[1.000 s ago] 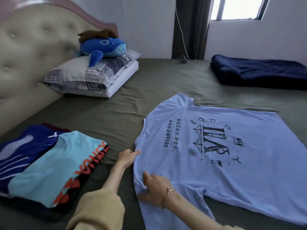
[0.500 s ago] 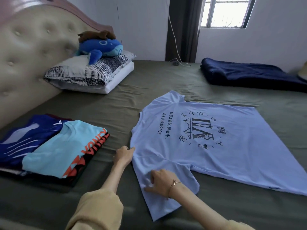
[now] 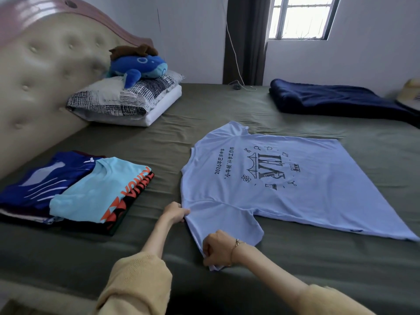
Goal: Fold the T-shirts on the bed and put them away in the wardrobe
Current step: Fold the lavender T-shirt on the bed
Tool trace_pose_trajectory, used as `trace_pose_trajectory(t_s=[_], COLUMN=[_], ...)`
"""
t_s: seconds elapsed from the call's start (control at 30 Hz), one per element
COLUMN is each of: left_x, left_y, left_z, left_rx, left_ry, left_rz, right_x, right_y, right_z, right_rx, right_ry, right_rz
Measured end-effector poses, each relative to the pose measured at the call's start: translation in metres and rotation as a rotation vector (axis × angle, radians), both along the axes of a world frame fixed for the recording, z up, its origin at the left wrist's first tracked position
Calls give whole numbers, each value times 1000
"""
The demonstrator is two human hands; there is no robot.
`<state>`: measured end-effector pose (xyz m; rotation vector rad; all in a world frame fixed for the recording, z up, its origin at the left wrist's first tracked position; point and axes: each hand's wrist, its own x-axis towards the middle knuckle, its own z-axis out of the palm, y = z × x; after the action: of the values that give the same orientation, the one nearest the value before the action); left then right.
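A light blue T-shirt (image 3: 284,185) with dark print lies spread flat on the olive bed sheet (image 3: 204,114), collar toward the left. My left hand (image 3: 175,212) pinches its near shoulder edge. My right hand (image 3: 218,250) grips the end of the near sleeve at the bed's front edge. To the left sits a stack of folded T-shirts: a turquoise one with orange lettering (image 3: 97,192) on top, a dark blue one (image 3: 47,176) beside and partly under it.
A padded headboard (image 3: 41,71) runs along the left. A patterned pillow (image 3: 122,98) carries a blue plush whale (image 3: 138,65). A dark navy blanket (image 3: 336,100) lies folded at the far right. A window (image 3: 300,17) and a dark curtain (image 3: 246,39) are behind.
My right hand has slid from the shirt's shoulder area down to the sleeve end and closed on it. My left hand stays at the shoulder edge. The view has pulled back.
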<state>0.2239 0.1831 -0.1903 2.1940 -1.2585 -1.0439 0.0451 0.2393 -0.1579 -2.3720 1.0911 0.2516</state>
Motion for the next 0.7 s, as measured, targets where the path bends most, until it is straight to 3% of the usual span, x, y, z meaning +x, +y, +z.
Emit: trace_pose_trajectory(t_s=[0.13,0.27,0.47,0.57,0.7], left_x=[-5,-3,-3,-5,-5], left_y=[12,25,33,34,33], left_z=[13,15,7,11,15], left_rx=[85,115,38,77,131], left_ry=[79,106,140,120,72], left_rz=[-110,-157,-111,-159,-214], right_x=[-8,-22,-18,-23,-28], right_y=[1,-3,5,2,-4], right_z=[0,0,-2,-3,-6], right_rx=[-5,-91,-132,-230,-189], right_ry=[-74,139,24,86,18], right_rz=[-23,64,118,121,93])
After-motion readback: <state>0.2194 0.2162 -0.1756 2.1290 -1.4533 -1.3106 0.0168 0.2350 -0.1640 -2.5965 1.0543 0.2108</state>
